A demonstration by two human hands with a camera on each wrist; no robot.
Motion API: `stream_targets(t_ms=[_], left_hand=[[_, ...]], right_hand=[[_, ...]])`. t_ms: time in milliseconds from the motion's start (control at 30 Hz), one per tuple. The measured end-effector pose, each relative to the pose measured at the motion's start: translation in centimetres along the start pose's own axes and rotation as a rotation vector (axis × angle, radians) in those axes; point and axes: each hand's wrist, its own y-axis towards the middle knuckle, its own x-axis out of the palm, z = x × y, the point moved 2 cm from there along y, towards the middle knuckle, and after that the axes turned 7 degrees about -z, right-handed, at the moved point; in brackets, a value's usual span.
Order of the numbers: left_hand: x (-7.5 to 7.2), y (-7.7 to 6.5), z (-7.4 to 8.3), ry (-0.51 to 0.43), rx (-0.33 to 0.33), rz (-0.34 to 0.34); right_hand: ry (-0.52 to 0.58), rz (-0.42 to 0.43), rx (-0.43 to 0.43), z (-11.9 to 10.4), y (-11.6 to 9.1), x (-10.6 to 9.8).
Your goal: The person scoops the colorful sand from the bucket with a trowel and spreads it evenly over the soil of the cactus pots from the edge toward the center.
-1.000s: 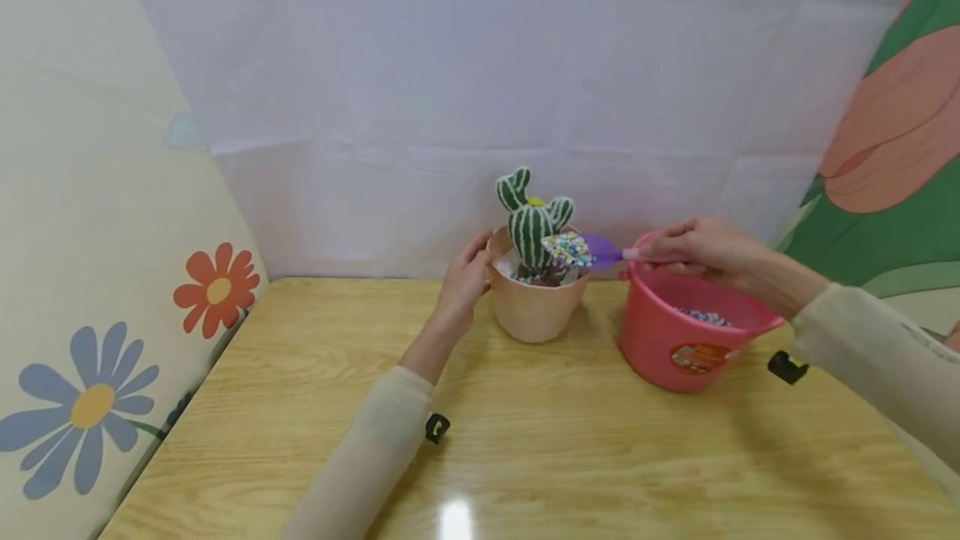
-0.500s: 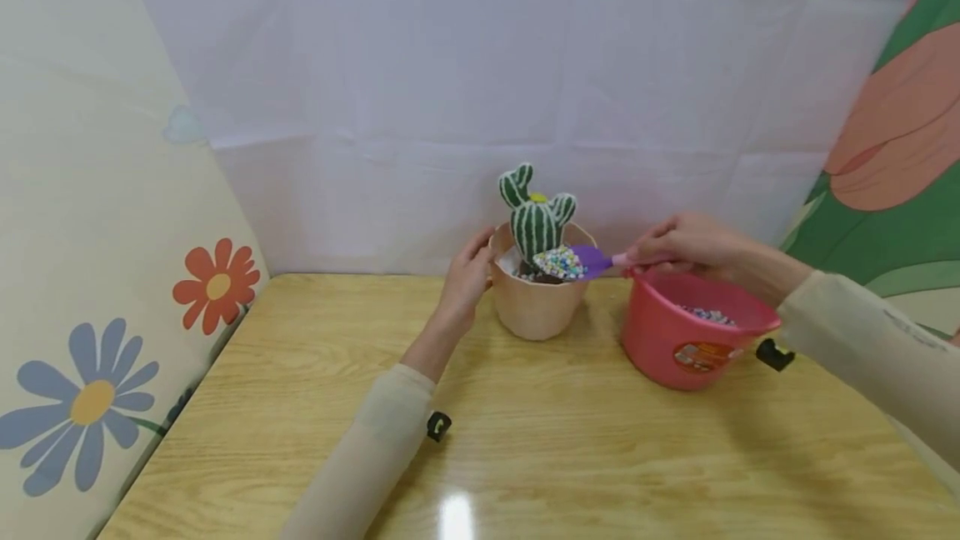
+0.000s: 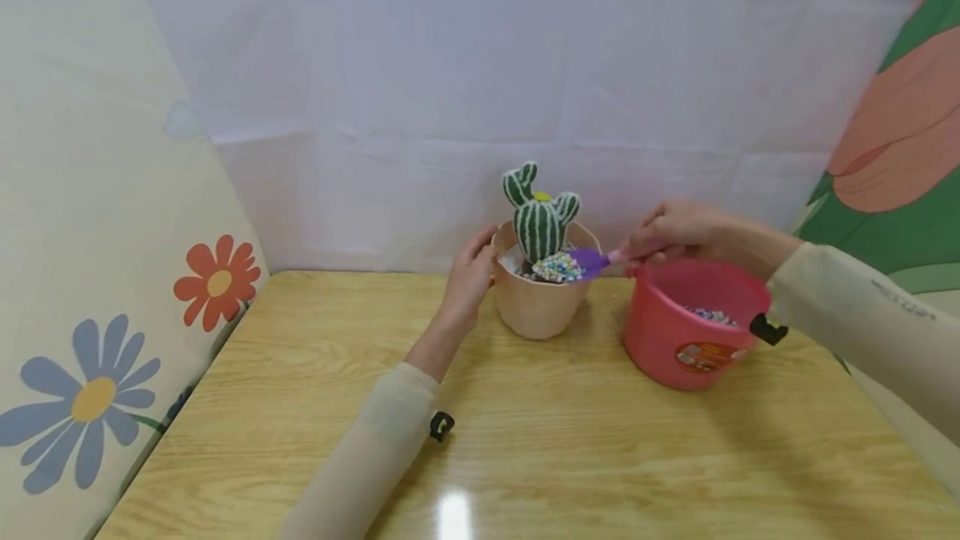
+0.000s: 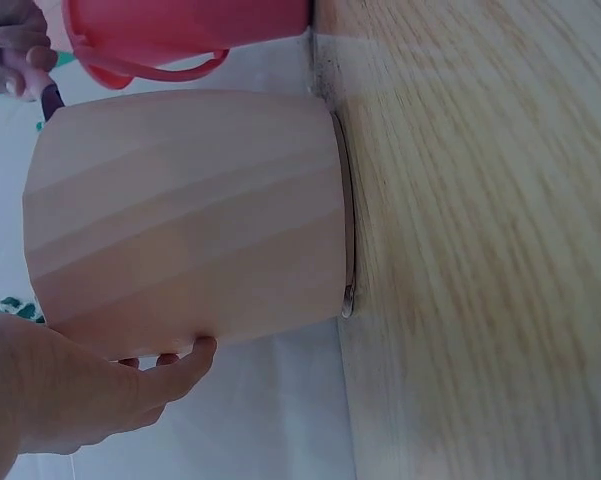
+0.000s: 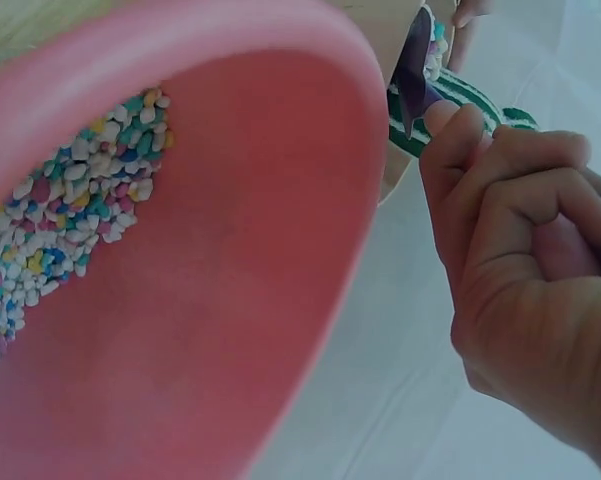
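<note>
My right hand (image 3: 678, 227) grips the pink handle (image 3: 616, 257) of a purple-bladed trowel (image 3: 590, 264), and the right wrist view shows my fingers curled round it. On the blade lies a heap of multicoloured pebbles (image 3: 557, 267), white, yellow, blue and green among them. I hold that load at the right side of the mouth of the peach plant pot (image 3: 542, 312), low in front of the toy cactus (image 3: 538, 228); whether the blade touches the cactus, I cannot tell. The cactus stands upright in the pot, dark green with white stripes and a yellow bloom (image 3: 542, 197) near its top.

My left hand (image 3: 465, 280) rests against the pot's left side, just below the rim, fingertips on the outer wall and not wrapped round it. The pot sits upright towards the back of the wood-grain table (image 3: 337, 348), near a hanging white cloth (image 3: 435, 65). To its right, beside it, stands a pink bucket (image 3: 648, 336) with more pebbles (image 5: 80, 210) inside and a red label (image 3: 703, 357) on its front
</note>
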Motion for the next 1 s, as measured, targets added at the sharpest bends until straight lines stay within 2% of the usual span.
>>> stream_targets(t_ms=[233, 800, 1000], left_hand=[[0.2, 0.1, -0.2, -0.002, -0.001, 0.014], [-0.2, -0.1, 0.1, -0.002, -0.029, 0.029], [-0.2, -0.1, 0.0, -0.003, -0.021, 0.025]], right_hand=[[-0.015, 0.024, 0.039, -0.3, -0.4, -0.5], [-0.043, 0.018, 0.059, -1.6, -1.9, -0.9], [-0.087, 0.028, 0.037, -1.7, -2.1, -1.5]])
